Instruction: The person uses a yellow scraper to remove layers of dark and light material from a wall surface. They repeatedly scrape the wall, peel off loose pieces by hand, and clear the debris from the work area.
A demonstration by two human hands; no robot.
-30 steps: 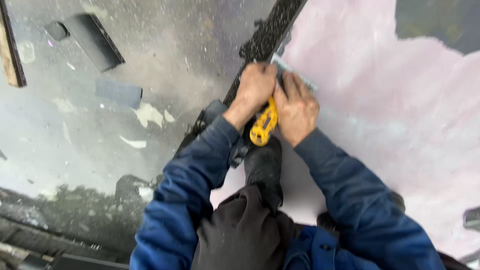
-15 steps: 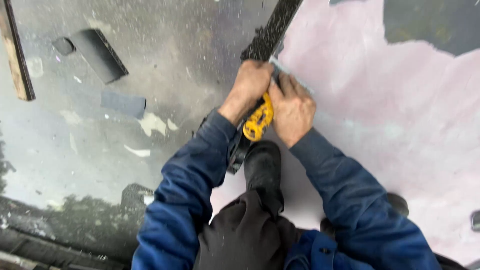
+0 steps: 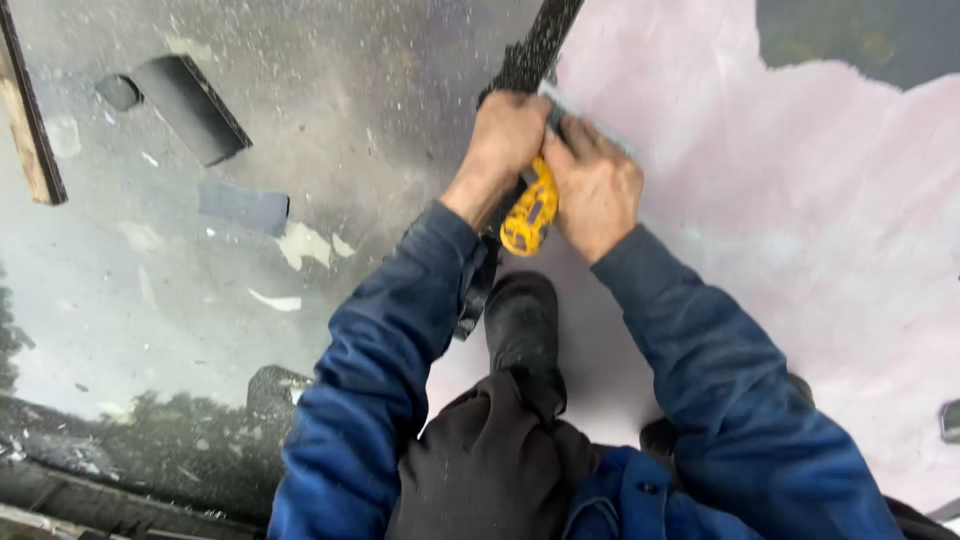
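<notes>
My left hand (image 3: 505, 140) and my right hand (image 3: 597, 185) are pressed together on a yellow-handled knife (image 3: 530, 212), whose handle sticks out between them toward me. The blade end is hidden under my fingers. Both hands sit where a black gritty strip (image 3: 540, 45) meets a pale pink sheet (image 3: 800, 230). A thin grey metal edge (image 3: 585, 120) shows just beyond my right fingers. My black boot (image 3: 522, 320) stands on the pink sheet right below the hands. Both arms wear blue sleeves.
A wet grey surface (image 3: 330, 120) spreads to the left, with a dark rectangular piece (image 3: 190, 105), a grey patch (image 3: 243, 207) and pale scraps (image 3: 305, 245). A wooden batten (image 3: 30, 130) lies at the far left. A dark area (image 3: 860, 35) shows at the top right.
Both hands with the knife sit slightly farther along the black strip, away from me, than a second ago. The grip looks the same.
</notes>
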